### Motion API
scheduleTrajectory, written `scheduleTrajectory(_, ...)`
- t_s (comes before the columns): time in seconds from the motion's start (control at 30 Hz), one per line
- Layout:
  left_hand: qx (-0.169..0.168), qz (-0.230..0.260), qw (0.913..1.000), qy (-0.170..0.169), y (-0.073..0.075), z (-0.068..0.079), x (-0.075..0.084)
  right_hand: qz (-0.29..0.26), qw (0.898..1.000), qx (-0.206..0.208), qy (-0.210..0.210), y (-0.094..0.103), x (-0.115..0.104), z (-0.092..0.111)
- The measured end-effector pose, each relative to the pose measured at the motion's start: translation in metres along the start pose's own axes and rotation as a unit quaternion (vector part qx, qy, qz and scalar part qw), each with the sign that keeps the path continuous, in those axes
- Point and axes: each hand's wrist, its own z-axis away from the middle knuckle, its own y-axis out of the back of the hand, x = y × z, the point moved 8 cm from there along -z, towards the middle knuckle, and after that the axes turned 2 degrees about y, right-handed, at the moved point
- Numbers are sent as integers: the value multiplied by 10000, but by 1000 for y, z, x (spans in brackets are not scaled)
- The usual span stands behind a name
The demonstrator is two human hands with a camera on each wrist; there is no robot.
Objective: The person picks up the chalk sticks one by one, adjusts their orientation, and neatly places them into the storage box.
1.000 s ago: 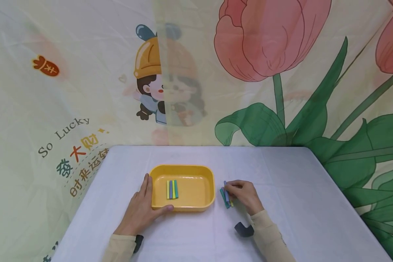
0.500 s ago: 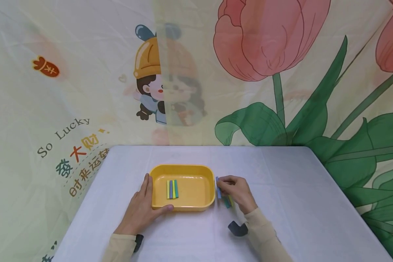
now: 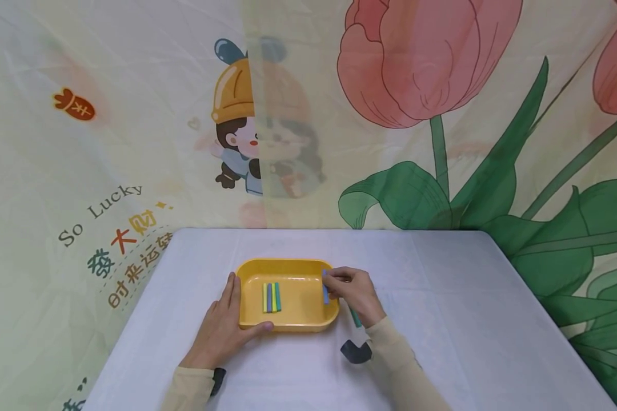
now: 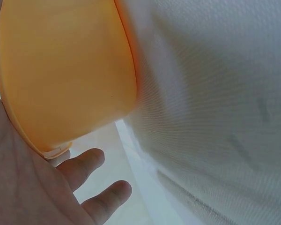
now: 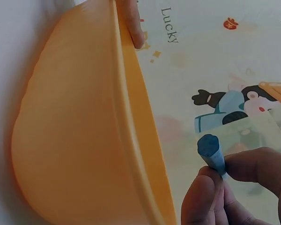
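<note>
A blue chalk stick (image 3: 325,295) is pinched between the thumb and fingers of my right hand (image 3: 357,292), over the right end of the yellow tray (image 3: 300,297). In the right wrist view, the end of this chalk (image 5: 209,146) points toward the camera. Inside the tray, several chalk sticks (image 3: 271,298) in yellow, blue and green lie side by side, left of centre. My left hand (image 3: 223,322) rests against the tray's left side, fingers straight along the rim and thumb at the front edge. A green chalk stick (image 3: 356,317) lies on the table, partly hidden by my right hand.
A white cloth covers the table (image 3: 432,297). Behind it hangs a printed curtain (image 3: 298,217) with tulips and a cartoon figure. A black strap (image 3: 356,351) sits at my right wrist.
My right hand has lifted the blue chalk from the small pile right of the tray and carried it left, over the tray's right rim. My left hand stays in place.
</note>
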Motion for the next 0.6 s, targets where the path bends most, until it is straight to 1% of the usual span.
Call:
scheduleTrajectory(0.13, -1, -10, 10000, -17, 1, 0, 1, -93, 10000, -3, 32, -4, -4, -2)
scheduleTrajectory(0.33, 29, -66, 9999, -98, 4, 0, 2, -498, 9987, 43, 93, -11, -10, -6)
scheduleTrajectory(0.43, 58, -69, 9999, -97, 4, 0, 2, -445, 9989, -90, 99, -18, -11, -8)
scheduleTrajectory(0.6, 151, -79, 9998, -107, 3, 0, 3, -154, 9992, -345, 88, -31, -11, -11)
